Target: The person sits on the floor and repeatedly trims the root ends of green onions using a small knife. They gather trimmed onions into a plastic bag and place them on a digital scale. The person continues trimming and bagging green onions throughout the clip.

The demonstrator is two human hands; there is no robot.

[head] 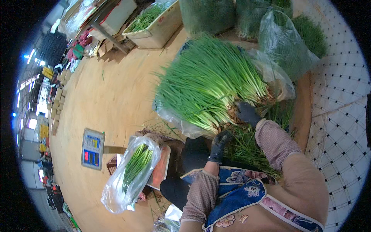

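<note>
A large heap of green onions [203,84] lies fanned out before me on clear plastic, their brownish roots turned toward me. My right hand [247,114], in a dark glove, reaches into the root ends in the middle of the heap. Its fingertips are partly hidden among the roots. Just below the heap's near edge is my left hand [221,146], also gloved, with its fingers curled close to the roots. Whether either hand grips anything is not clear. Loose green leaves and trimmings [249,148] lie beneath my right forearm.
To the left, a clear bag of green onions [137,165] rests on a scale platform [162,168], with its display [92,149] beyond. A white tub of greens [158,29] stands at the back. Bagged greens [285,40] stand at back right, by patterned sheeting [339,113].
</note>
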